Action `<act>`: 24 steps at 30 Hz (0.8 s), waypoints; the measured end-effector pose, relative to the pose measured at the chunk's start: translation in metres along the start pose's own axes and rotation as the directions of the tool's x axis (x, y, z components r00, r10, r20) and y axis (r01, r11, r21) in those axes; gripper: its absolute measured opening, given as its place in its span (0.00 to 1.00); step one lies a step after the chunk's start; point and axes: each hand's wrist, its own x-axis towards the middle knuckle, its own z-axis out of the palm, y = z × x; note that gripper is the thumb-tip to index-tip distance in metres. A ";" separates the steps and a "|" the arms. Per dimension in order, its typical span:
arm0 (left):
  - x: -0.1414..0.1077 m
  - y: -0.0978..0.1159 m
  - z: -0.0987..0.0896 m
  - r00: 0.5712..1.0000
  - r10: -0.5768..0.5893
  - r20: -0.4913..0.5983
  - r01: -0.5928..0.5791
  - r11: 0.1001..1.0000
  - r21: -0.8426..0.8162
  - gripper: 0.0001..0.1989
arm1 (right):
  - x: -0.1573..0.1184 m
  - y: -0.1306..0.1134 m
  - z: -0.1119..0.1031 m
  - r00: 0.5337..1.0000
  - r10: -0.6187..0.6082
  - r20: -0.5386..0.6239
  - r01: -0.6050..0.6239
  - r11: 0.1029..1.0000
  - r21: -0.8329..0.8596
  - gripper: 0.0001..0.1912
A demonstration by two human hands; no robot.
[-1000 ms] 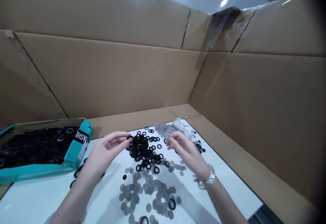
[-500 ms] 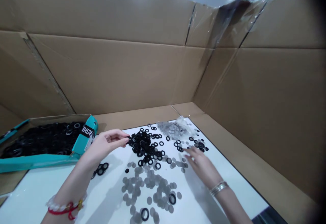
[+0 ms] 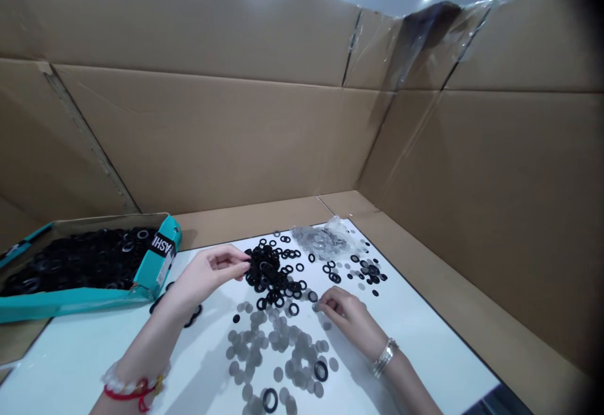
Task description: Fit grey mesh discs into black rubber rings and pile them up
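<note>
My left hand [image 3: 212, 273] reaches the left edge of a pile of black rings [image 3: 267, 267], thumb and fingertips pinched at the ring there; what they grip is too small to tell. To the right, my right hand [image 3: 346, 314] is low over the white board [image 3: 198, 365], its fingers curled together beside a grey disc [image 3: 313, 297]. Anything between those fingertips is hidden. Many translucent grey discs [image 3: 280, 333] lie spread in front of the pile, with a black ring [image 3: 321, 371] and another ring [image 3: 270, 400] among them.
A teal open box [image 3: 155, 264] full of black rings stands at the left. A clear plastic bag [image 3: 325, 239] lies at the back, with small black discs [image 3: 372, 270] to its right. Cardboard walls [image 3: 226, 138] rise behind and at the right.
My right hand has moved left and nearer from beside the right-hand rings, and its fingers have curled in. My left hand has shifted slightly right along the pile.
</note>
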 end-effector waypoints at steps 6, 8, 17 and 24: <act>0.020 -0.039 0.030 0.994 -0.089 0.064 0.099 0.981 -0.165 0.10 | 0.014 -0.002 0.003 0.999 -0.002 0.044 -0.005 0.985 0.172 0.12; 0.025 -0.053 0.041 0.993 -0.111 0.050 0.120 0.968 -0.222 0.11 | 0.019 -0.004 0.005 0.999 -0.010 0.046 0.001 0.977 0.212 0.12; 0.031 -0.068 0.054 0.996 -0.079 -0.035 0.064 0.946 -0.317 0.16 | 0.044 -0.047 0.005 0.981 -0.196 -0.010 0.190 0.933 0.306 0.10; 0.010 -0.029 0.033 0.994 0.003 -0.113 -0.053 0.897 -0.438 0.14 | 0.068 -0.106 -0.001 0.964 -0.263 -0.029 0.235 0.801 0.551 0.18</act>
